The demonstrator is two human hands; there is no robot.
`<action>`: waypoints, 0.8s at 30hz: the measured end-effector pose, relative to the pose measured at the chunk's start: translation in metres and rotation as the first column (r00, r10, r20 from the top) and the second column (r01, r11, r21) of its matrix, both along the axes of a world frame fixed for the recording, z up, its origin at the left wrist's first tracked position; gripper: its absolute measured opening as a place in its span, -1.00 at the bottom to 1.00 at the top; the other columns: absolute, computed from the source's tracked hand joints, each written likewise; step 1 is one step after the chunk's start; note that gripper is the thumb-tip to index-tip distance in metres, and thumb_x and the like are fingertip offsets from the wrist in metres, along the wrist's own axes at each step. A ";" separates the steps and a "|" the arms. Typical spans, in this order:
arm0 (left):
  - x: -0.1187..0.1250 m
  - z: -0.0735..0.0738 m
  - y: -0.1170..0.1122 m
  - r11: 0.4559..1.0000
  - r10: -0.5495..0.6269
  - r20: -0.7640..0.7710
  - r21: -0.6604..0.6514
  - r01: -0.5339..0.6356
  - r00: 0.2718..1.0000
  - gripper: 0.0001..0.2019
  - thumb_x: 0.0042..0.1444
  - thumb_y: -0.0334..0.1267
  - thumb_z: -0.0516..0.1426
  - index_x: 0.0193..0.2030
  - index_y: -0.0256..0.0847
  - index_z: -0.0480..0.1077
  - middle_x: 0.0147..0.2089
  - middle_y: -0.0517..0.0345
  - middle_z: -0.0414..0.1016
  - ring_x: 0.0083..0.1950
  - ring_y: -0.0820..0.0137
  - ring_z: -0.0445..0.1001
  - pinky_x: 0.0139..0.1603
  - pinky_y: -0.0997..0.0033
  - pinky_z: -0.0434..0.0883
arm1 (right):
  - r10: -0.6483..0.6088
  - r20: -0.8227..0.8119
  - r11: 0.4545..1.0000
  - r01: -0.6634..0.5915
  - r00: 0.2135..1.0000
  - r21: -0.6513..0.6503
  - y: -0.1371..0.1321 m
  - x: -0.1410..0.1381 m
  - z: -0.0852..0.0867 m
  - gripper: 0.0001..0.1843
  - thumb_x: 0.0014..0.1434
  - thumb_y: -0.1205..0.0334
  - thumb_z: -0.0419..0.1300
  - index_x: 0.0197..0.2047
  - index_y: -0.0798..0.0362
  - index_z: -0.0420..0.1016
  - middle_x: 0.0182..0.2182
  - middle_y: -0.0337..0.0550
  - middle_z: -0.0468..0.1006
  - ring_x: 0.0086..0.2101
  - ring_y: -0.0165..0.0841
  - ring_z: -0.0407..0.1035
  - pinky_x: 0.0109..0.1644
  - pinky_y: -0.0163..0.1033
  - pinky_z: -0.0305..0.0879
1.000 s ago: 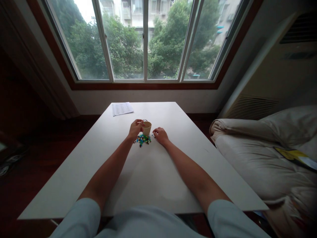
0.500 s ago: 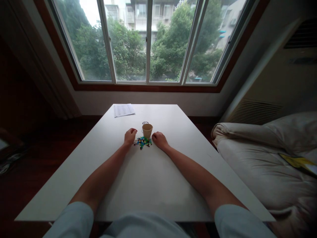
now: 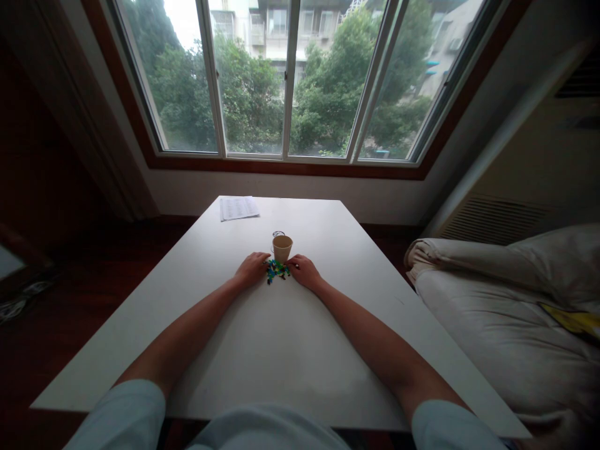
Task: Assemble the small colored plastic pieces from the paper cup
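A small pile of bright little pieces, like beads or tiny blocks in green, blue, yellow and dark colours (image 3: 277,270), lies on the white table. Right behind it stands an upright tan paper cup (image 3: 282,249); its contents do not show. My left hand (image 3: 253,267) rests palm down at the pile's left edge, fingers bent together and their tips partly hidden. On the other side, my right hand (image 3: 304,271) has its fingers pinched at the pile's right edge, close to the cup's base. Whatever either hand holds is too small to make out.
Behind the cup lies a thin dark loop, like a cord (image 3: 278,234). Printed sheets of paper (image 3: 239,208) are at the table's far left. A padded beige seat or bed (image 3: 473,312) stands beyond the table's right edge, and a window (image 3: 285,81) is ahead.
My left hand has come down and right, from beside the cup to the pile's left edge. My right hand's fingers have shifted slightly to the pile's right edge. The view has tilted a little.
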State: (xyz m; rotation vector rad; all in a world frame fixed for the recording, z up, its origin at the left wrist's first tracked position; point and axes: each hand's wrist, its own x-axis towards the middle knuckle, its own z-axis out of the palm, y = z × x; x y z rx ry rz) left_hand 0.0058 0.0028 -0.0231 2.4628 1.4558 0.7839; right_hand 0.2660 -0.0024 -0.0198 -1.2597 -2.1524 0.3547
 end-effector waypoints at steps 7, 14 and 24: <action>-0.005 -0.006 -0.004 0.997 -0.072 0.019 -0.029 0.073 0.997 -0.58 0.40 -0.22 -0.01 0.31 -0.15 0.42 0.27 -0.07 0.51 0.29 0.18 0.43 0.37 0.17 0.32 | 0.015 0.012 1.000 -0.015 1.000 0.003 -0.003 -0.004 0.004 -0.72 0.31 0.40 0.17 -0.07 -0.01 0.69 -0.10 -0.11 0.64 -0.06 -0.27 0.45 0.10 -0.22 0.32; -0.019 0.000 -0.008 1.000 -0.030 -0.033 -0.005 0.030 0.999 -0.58 0.39 -0.19 0.02 0.31 -0.18 0.43 0.27 -0.09 0.49 0.29 0.16 0.40 0.36 0.15 0.30 | -0.096 0.078 0.994 0.092 0.992 0.056 -0.004 0.000 0.004 -0.72 0.24 0.47 0.14 -0.10 0.03 0.61 -0.15 -0.06 0.57 -0.07 -0.23 0.36 0.05 -0.20 0.27; -0.025 0.017 -0.017 0.976 0.218 -0.215 0.057 -0.211 0.952 -0.72 0.33 -0.16 0.09 -0.02 -0.16 0.59 -0.04 -0.15 0.56 0.06 0.06 0.47 0.14 0.09 0.30 | -0.044 0.138 0.999 0.043 0.989 0.013 -0.006 0.006 0.006 -0.75 0.25 0.38 0.21 -0.04 -0.01 0.60 -0.22 -0.14 0.53 -0.15 -0.28 0.35 -0.05 -0.25 0.25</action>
